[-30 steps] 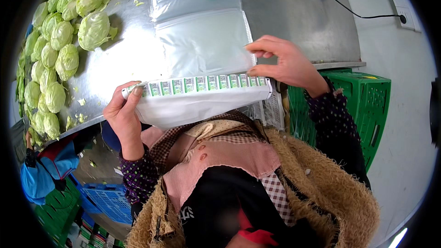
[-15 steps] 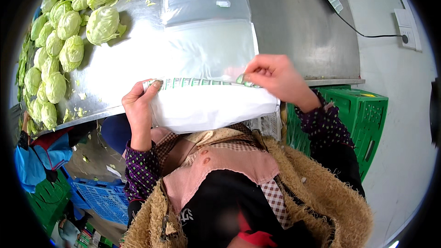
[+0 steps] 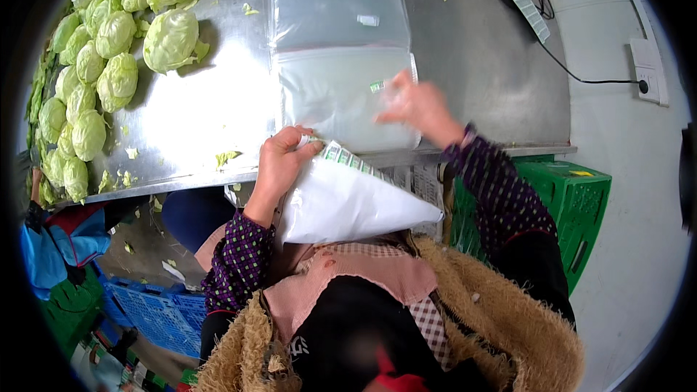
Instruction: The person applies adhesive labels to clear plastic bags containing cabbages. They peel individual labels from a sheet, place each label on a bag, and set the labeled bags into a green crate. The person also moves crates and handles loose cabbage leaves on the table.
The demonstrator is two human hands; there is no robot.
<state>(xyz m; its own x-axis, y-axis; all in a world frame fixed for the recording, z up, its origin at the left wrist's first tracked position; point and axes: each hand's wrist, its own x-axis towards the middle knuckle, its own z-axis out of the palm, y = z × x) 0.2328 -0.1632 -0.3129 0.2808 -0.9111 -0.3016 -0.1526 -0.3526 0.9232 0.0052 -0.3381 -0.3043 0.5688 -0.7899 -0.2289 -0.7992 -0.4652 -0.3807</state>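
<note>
My left hand (image 3: 282, 163) pinches the upper left corner of a white label sheet (image 3: 348, 207), which is folded over and hangs at the table's near edge. Rows of green-and-white labels (image 3: 352, 162) show along its top strip. Blurred by motion, my right hand (image 3: 420, 107) is over the near clear plastic bags (image 3: 327, 83), with a small green-and-white label (image 3: 377, 87) at its fingertips. Beyond them lies another clear plastic bag (image 3: 319, 11), bearing a small white label (image 3: 368, 20).
Heads of lettuce (image 3: 91, 65) are heaped on the left of the metal table (image 3: 501, 101), among leaf scraps. A green crate (image 3: 563, 203) stands below on the right, blue crates (image 3: 156, 312) at lower left. A label strip (image 3: 517, 0) and a cable (image 3: 588, 76) are at the far right.
My right hand has moved up from the sheet's edge to over the bags, carrying a label. My left hand has shifted right, and the sheet now hangs slanted and folded.
</note>
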